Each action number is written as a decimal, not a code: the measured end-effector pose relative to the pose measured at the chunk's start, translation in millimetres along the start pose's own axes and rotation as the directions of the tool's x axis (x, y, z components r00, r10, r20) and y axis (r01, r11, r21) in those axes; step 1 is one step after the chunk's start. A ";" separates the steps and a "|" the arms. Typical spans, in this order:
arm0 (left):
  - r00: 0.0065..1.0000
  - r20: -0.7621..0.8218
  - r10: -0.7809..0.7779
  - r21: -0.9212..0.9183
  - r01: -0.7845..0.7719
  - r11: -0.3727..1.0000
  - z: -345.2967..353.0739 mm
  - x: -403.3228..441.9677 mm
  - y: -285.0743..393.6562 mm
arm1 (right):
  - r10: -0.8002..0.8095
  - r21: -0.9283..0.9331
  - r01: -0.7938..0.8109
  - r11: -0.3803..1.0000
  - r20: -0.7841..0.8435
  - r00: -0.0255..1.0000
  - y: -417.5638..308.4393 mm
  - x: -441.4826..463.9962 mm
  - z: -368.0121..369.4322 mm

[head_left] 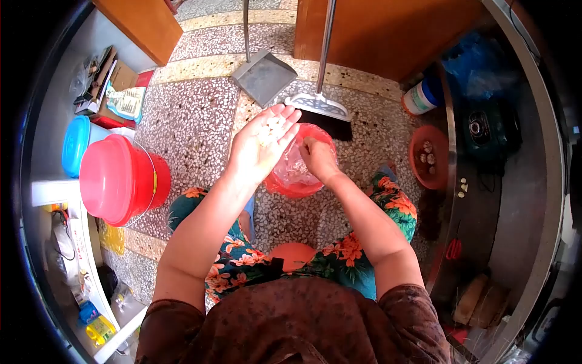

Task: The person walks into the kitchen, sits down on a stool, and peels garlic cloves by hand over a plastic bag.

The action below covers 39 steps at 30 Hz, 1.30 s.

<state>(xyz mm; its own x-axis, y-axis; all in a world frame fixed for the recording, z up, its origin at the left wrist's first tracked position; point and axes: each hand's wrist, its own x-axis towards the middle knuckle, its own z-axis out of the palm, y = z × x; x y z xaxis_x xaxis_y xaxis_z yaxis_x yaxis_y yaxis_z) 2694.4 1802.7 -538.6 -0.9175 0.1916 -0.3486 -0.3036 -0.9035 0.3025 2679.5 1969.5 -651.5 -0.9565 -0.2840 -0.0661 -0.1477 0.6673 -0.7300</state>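
Observation:
My left hand [260, 145] is turned palm up with the fingers stretched out, and several small pale garlic cloves [271, 129] lie in it. Beneath and between my hands stands a red bin [291, 189] lined with a clear plastic bag [295, 173]. My right hand [319, 159] hangs over the bin's right side, its fingers curled together; whatever they hold is hidden. Whole garlic bulbs [427, 159] sit in a reddish basin [418, 171] to the right. A few loose cloves [462, 188] rest on the dark surface beyond it.
A grey dustpan [265, 76] and a broom [318, 105] stand on the speckled floor ahead. At left are a lidded red bucket [124, 179], a blue-lidded tub [76, 145] and a cardboard box [123, 77]. Red scissors [453, 249] lie on the right, near a green appliance [492, 127].

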 end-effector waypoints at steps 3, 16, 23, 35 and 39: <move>1.000 0.015 0.019 0.008 -0.020 1.000 2.2 -4.3 2.6 | 0.027 -0.096 -0.024 0.995 0.029 0.999 17.5 4.2 25.7; 1.000 -0.021 0.000 0.077 0.002 0.997 -0.9 -8.7 2.7 | 0.178 -0.256 -0.134 0.957 0.157 0.971 28.9 -2.3 35.2; 0.998 -0.057 -0.040 0.063 0.044 0.997 2.3 -5.0 -0.9 | 0.056 -0.175 -0.050 0.983 0.032 0.998 24.1 -6.3 32.2; 0.996 0.078 -0.034 0.014 0.033 0.999 1.9 1.1 -13.8 | -0.174 0.299 0.298 0.907 -0.380 0.909 -84.6 -28.7 -73.1; 0.986 0.151 -0.072 0.087 0.059 0.994 8.2 -0.9 -20.8 | -0.303 0.271 0.404 0.874 -0.347 0.887 -99.1 -35.6 -84.2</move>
<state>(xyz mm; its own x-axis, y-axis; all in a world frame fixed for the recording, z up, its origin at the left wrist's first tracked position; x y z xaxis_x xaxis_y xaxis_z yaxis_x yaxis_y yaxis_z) 2699.4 1824.5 -537.3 -0.9216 0.3115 -0.2317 -0.3784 -0.8540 0.3570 2707.0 1971.5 -519.6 -0.8914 -0.2153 0.3987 -0.4477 0.2819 -0.8486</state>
